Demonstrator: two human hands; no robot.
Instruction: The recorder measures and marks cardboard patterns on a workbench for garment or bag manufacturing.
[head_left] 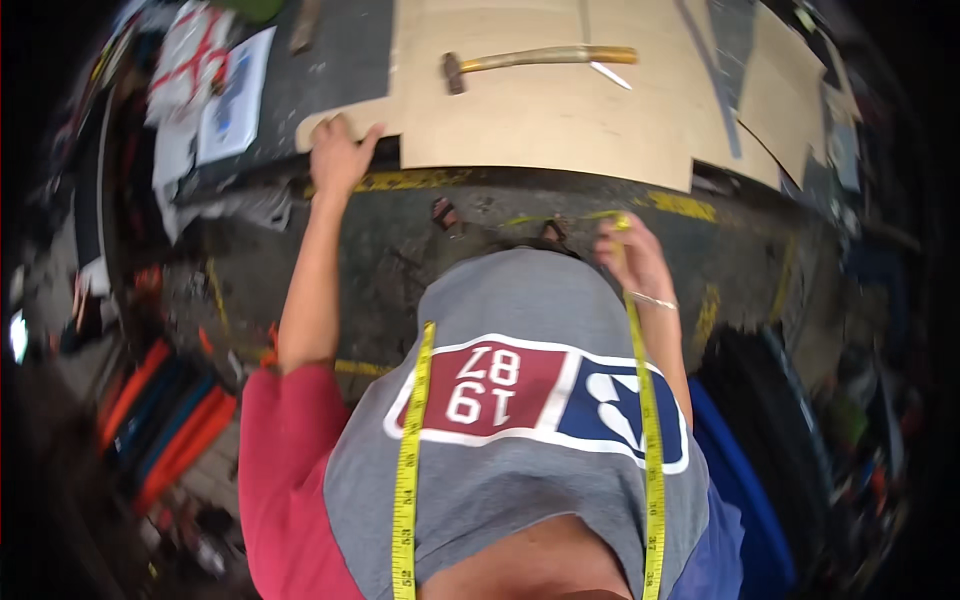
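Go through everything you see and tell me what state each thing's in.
Left hand: thumb spread, resting on tan sheeting
Right hand: closed on yellow measuring tape
Yellow measuring tape: unrolled, hanging down both sides of the chest
Hammer: lying on its side
Tan sheeting: spread flat
Bracelet: worn on right wrist

White digits mark the grey shirt, black numbers the yellow measuring tape.
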